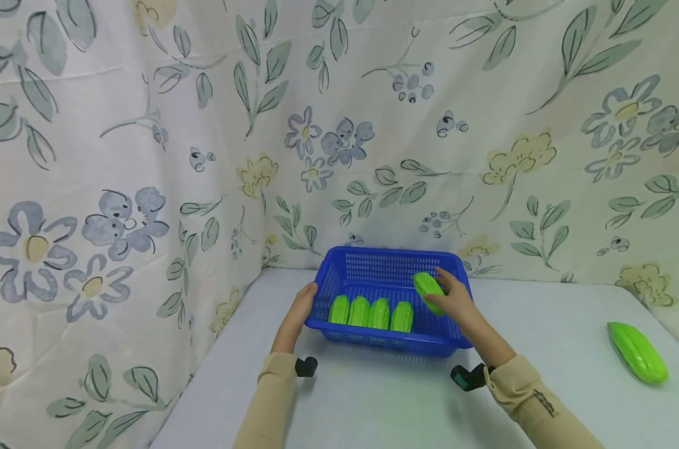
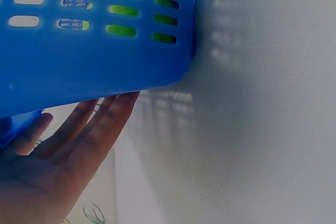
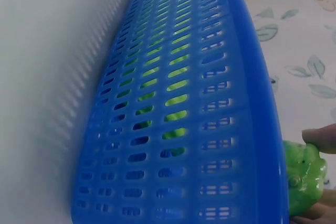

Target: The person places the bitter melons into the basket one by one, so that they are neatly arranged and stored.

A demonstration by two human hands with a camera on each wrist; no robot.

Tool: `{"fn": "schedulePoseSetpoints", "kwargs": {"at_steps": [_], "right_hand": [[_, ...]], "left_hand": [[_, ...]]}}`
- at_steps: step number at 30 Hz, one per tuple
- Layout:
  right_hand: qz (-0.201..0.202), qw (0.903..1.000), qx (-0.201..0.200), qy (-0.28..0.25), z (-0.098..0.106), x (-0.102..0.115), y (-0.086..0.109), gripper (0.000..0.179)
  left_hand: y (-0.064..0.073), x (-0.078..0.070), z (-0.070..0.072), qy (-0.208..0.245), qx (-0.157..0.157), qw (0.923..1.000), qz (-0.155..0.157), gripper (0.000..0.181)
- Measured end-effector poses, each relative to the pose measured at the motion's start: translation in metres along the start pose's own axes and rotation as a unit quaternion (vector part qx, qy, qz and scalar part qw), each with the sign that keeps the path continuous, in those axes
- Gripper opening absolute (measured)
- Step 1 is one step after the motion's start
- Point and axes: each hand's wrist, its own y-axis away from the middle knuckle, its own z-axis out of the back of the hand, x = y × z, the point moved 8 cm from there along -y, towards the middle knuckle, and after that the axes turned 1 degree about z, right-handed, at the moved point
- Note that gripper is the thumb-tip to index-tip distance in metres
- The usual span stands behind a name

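A blue slotted plastic basket [image 1: 373, 337] stands on the table with several bright green ridged gourds [image 1: 358, 310] in a row along its near side. My left hand [image 1: 302, 307] rests against the basket's left end, its fingers [image 2: 105, 129] fairly straight and their tips hidden behind the blue wall. Over the right part of the basket, my right hand [image 1: 454, 300] pinches another green gourd [image 1: 427, 292] between thumb and fingers, holding it tilted. The right wrist view shows this gourd's bumpy end [image 3: 302, 174] just beyond the basket rim.
A further green gourd [image 1: 638, 353] lies on the white table [image 1: 547, 324] at the far right. Floral cloth [image 1: 395, 137] hangs behind the basket and along the left side. Black wrist devices [image 1: 469, 378] sit below both sleeves.
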Motion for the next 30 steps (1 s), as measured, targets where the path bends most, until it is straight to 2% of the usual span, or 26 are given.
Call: {"fn": "schedulePoseSetpoints", "kwargs": {"at_steps": [30], "right_hand": [[-0.044, 0.9954, 0.053, 0.066, -0.017, -0.014, -0.007, 0.074]], "left_hand": [[-0.002, 0.0, 0.001, -0.004, 0.003, 1.0, -0.003, 0.057]]}}
